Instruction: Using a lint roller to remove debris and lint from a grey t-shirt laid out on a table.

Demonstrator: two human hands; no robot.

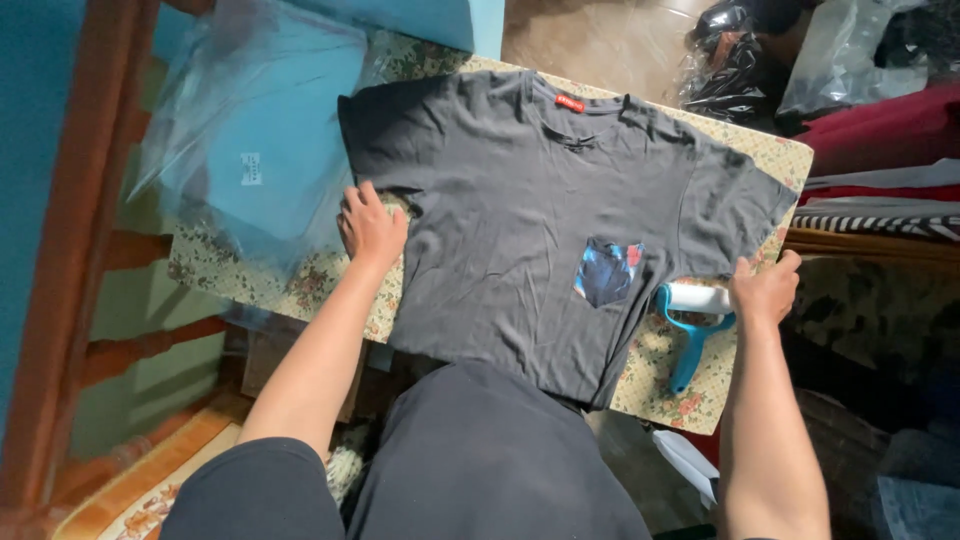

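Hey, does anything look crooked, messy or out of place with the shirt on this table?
Slightly. The dark grey T-shirt with a blue chest pocket lies askew on the floral-covered table, its hem hanging over the near edge. The blue-handled lint roller sits partly under the right hand. No spill or damage shows.

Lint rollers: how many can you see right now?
1. A blue-handled lint roller lies on the floral table beside the dark grey T-shirt, its white roll under the right hand. Others could be hidden under the shirt or bags.

Dark grey t-shirt (520, 220), blue patterned pocket (607, 271), red neck label (570, 103); floral cream tablecloth (690, 385); blue-handled lint roller (693, 335).
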